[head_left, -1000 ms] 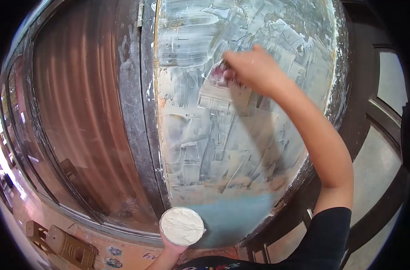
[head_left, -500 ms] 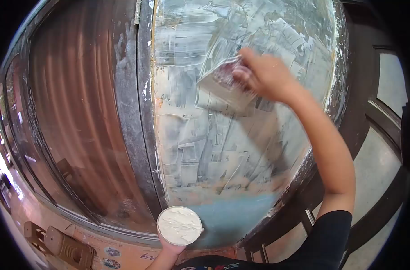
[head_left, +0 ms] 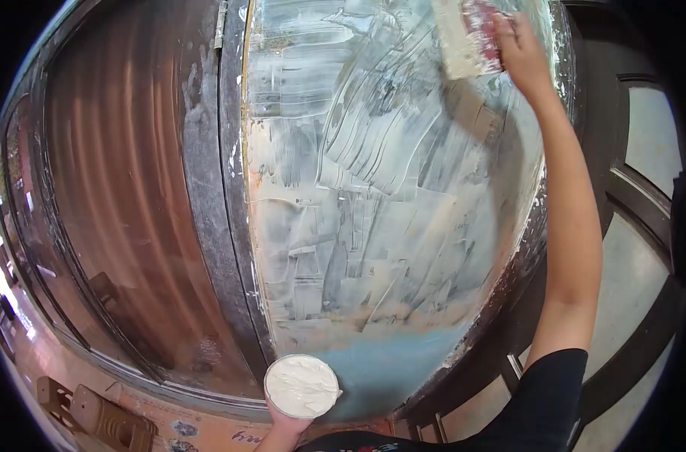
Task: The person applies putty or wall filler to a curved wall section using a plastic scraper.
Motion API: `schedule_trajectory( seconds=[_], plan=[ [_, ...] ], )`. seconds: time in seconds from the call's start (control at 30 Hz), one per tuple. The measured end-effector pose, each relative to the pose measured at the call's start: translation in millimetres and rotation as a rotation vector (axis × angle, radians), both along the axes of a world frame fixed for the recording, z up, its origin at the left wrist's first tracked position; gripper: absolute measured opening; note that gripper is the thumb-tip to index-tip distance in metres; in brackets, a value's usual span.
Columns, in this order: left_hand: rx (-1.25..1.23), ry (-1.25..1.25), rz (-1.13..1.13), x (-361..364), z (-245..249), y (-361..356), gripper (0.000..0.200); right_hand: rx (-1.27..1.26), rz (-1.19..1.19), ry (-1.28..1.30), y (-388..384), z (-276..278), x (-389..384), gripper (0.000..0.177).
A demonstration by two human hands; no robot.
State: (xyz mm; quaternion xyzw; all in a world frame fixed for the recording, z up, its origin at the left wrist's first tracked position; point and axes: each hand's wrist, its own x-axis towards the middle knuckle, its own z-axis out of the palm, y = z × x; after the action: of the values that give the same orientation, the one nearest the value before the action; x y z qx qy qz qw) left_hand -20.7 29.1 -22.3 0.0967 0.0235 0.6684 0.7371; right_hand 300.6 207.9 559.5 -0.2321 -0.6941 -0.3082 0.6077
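Up at the top right of the wall, my right hand [head_left: 525,56] is closed around a wide putty scraper [head_left: 467,45] with a red, white-smeared grip and a pale coated blade. The blade lies at or close to the wall surface; exact contact is hard to make out. Streaky white putty covers most of the wall panel [head_left: 403,248], over a blue-grey base. Low in the view, my left hand [head_left: 288,419] holds a round tub of white putty [head_left: 302,386] from below, its open top facing up. Most of the left fingers are hidden under the tub.
Left of the panel stands a dark frame [head_left: 207,173] beside glass with a brown curtain [head_left: 124,188] behind it. A dark panelled door [head_left: 621,248] is on the right. Brown plastic stools [head_left: 105,414] sit on the floor at lower left.
My right hand has swept the scraper up and to the right, from mid-panel to near the top. Fresh curved putty streaks show where it was. The tub has barely shifted.
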Motion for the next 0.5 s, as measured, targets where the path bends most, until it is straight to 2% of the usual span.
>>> schedule_trajectory(
  seconds=[0.03,0.1,0.13,0.2,0.33,0.4,0.5],
  plan=[
    [-0.021,0.025,0.003,0.6,1.1,0.6,0.068,0.044,-0.102,-0.013,-3.7,-8.9,-15.9,0.041],
    [-0.024,0.131,0.032,5.3,2.7,3.8,0.069,-0.17,-0.125,-0.098,-17.0,-32.0,-54.6,0.042],
    [-0.025,0.133,0.03,7.6,2.1,7.0,0.069,0.08,-0.246,-0.155,-4.1,-42.4,-66.6,0.042],
    [-0.021,0.089,-0.019,12.0,2.3,12.5,0.069,-0.115,-0.588,-0.226,-9.4,-48.7,-87.6,0.047],
    [-0.025,0.134,-0.012,18.8,9.5,8.7,0.07,-0.048,-0.62,-0.148,10.2,-28.3,-48.2,0.05],
    [-0.002,0.108,-0.024,16.1,5.6,7.1,0.07,-0.135,-0.67,-0.009,11.5,-14.3,-16.3,0.054],
    [-0.038,0.091,0.004,10.4,2.4,2.4,0.069,-0.053,-0.629,0.074,16.7,-3.5,17.7,0.053]
  ],
)
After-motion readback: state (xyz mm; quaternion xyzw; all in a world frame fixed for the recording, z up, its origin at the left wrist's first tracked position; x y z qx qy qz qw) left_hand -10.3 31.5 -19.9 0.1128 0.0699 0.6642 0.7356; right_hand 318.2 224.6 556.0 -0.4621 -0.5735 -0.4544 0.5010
